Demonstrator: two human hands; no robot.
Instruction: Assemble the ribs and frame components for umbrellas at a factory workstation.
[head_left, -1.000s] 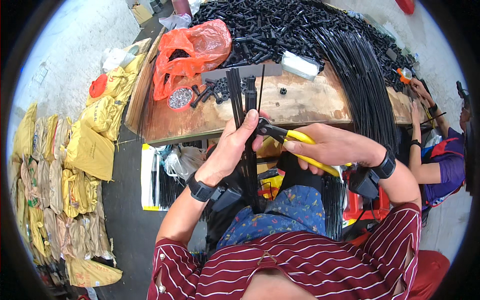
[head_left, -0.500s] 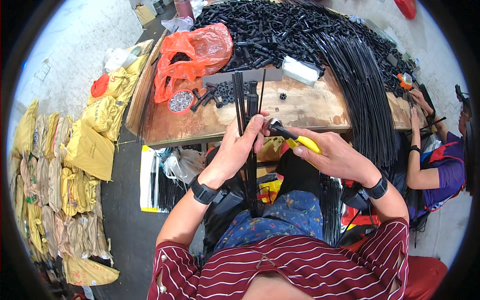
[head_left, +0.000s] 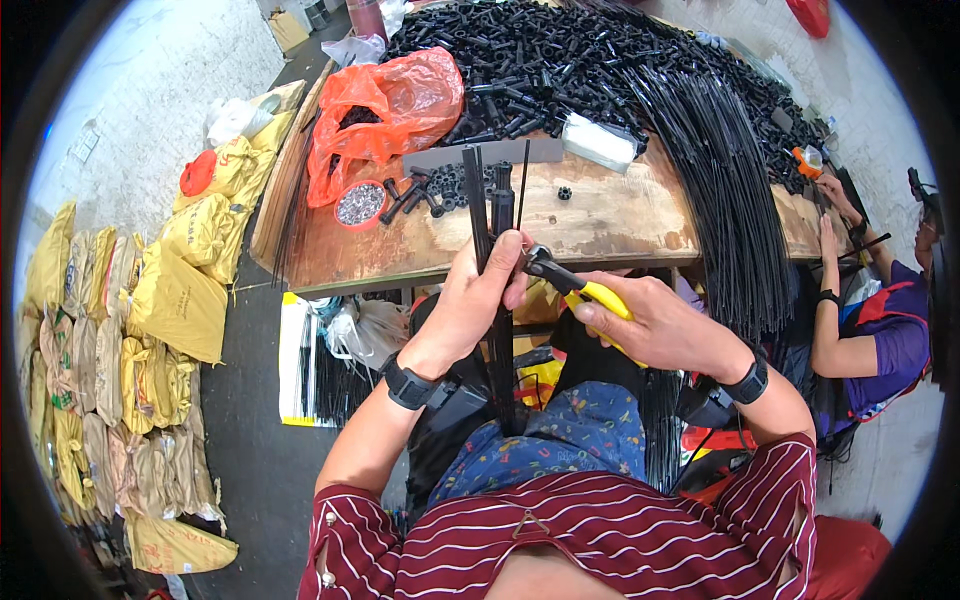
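My left hand (head_left: 487, 281) is closed around several thin black rods (head_left: 478, 200) and a black ribbed plastic tube (head_left: 502, 200), all standing roughly upright in front of the table edge. One thin rod (head_left: 523, 180) sticks up separately, just right of the tube. My right hand (head_left: 655, 322) grips yellow-handled pliers (head_left: 606, 299), their dark head close beside my left fingertips. Whether the jaws touch anything is too small to tell. On the table beyond lie a round red dish (head_left: 379, 203) of small silver pieces, black plastic bolt-shaped parts (head_left: 398, 204) and small black rings (head_left: 450, 184).
A wooden table (head_left: 620, 215) carries a large heap of black plastic parts (head_left: 540, 60), an orange plastic bag (head_left: 425, 85) and a long bundle of black rods (head_left: 715, 180) hanging over its edge. Yellow sacks (head_left: 180, 290) stack at left. Another person's hands (head_left: 835, 215) work at right.
The pliers have shifted slightly down and left, and their handles have turned. The rods in my left hand stand closer together. My left hand stays nearly in place.
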